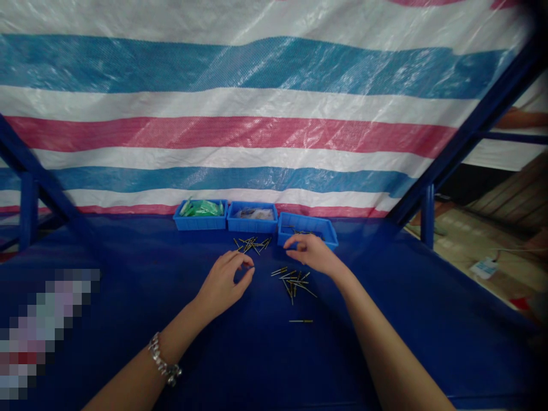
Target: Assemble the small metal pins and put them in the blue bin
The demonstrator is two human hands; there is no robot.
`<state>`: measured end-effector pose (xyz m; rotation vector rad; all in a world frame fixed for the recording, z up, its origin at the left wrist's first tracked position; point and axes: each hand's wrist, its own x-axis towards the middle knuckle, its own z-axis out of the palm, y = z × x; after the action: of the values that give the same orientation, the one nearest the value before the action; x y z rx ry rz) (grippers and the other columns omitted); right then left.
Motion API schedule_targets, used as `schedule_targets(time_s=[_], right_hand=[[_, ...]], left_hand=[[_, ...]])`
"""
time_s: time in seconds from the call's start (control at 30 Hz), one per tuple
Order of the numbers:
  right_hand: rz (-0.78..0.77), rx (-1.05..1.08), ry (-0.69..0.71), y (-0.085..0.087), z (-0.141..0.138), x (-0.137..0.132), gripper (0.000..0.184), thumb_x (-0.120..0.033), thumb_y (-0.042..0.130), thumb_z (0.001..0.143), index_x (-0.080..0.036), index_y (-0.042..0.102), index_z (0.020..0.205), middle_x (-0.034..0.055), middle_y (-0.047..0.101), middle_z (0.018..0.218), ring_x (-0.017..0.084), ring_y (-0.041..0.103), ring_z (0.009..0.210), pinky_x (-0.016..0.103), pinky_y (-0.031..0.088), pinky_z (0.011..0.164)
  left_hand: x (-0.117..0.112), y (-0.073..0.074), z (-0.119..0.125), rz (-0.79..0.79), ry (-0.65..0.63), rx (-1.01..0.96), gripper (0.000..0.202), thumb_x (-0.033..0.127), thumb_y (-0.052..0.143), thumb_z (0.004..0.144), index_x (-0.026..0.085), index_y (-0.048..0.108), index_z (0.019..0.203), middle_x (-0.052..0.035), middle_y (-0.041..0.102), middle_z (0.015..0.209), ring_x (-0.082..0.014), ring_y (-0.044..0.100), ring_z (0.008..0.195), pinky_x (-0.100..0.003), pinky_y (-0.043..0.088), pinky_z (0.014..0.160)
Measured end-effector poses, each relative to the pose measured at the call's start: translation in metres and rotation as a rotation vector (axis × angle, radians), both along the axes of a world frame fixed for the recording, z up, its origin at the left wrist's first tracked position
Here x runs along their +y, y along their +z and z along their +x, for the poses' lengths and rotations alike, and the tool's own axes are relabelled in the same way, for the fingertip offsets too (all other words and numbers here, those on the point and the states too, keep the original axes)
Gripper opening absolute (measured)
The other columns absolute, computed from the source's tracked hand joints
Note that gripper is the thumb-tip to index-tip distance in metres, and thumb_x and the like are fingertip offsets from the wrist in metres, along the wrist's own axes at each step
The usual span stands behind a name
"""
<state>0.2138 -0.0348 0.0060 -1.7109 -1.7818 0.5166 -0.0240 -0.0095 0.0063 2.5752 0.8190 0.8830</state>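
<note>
Blue plastic parts bin (308, 222) sits under the loosely curled right hand (311, 254), its grip unclear, while the left hand (222, 283) pinches narrowly at a thin metal pin (249, 266).

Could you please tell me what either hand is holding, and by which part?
The left hand may pinch a small pin, its grip unclear; the right hand shows nothing held.

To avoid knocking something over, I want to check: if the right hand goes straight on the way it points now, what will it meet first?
Probably the left corner of the blue plastic bin, just ahead of the fingertips of the right hand. Depth is unclear from this view, so the fingers might pass just above it.
</note>
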Motion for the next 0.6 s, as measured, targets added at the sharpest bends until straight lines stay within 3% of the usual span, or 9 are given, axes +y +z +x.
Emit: schedule_targets(time_s=[0.07,0.17,0.4,0.6], right_hand=[[-0.129,-0.021,0.107,-0.004,-0.004,-0.001,0.014,-0.02,0.057,0.067,-0.016,0.064,0.079,-0.0034,0.049,0.047,0.01,0.045,0.044,0.021,0.031,0.045],[-0.203,-0.051,0.136,-0.008,-0.009,-0.002,0.01,-0.018,0.061,0.063,-0.017,0.065,0.072,-0.0034,0.05,0.047,0.01,0.045,0.044,0.021,0.03,0.044],[-0.202,-0.043,0.145,-0.004,-0.016,-0.002,0.005,-0.016,0.06,0.062,-0.016,0.064,0.065,-0.0033,0.05,0.047,0.008,0.043,0.043,0.02,0.029,0.043],[-0.19,0.217,0.245,0.003,-0.031,-0.003,0.011,-0.023,0.059,0.067,-0.013,0.063,0.072,-0.0048,0.047,0.044,0.006,0.038,0.038,0.019,0.025,0.039]], left_hand=[[0.0,0.0,0.0,0.001,-0.001,0.0,0.007,0.018,0.047,0.079,0.015,0.053,0.082,-0.0025,0.054,0.077,-0.0135,0.05,0.075,-0.028,0.041,0.071],[0.0,0.0,0.0,0.003,-0.006,0.0,0.008,0.018,0.047,0.079,0.015,0.054,0.081,-0.0024,0.055,0.077,-0.0133,0.051,0.075,-0.027,0.041,0.071],[0.001,-0.003,0.001,0.009,-0.021,0.023,0.008,0.017,0.046,0.079,0.016,0.054,0.08,-0.0025,0.054,0.077,-0.014,0.05,0.076,-0.028,0.04,0.071],[0.001,-0.005,-0.001,-0.002,-0.022,0.037,0.015,0.019,0.051,0.077,0.016,0.053,0.092,-0.0041,0.052,0.09,-0.0124,0.049,0.074,-0.028,0.042,0.071]])
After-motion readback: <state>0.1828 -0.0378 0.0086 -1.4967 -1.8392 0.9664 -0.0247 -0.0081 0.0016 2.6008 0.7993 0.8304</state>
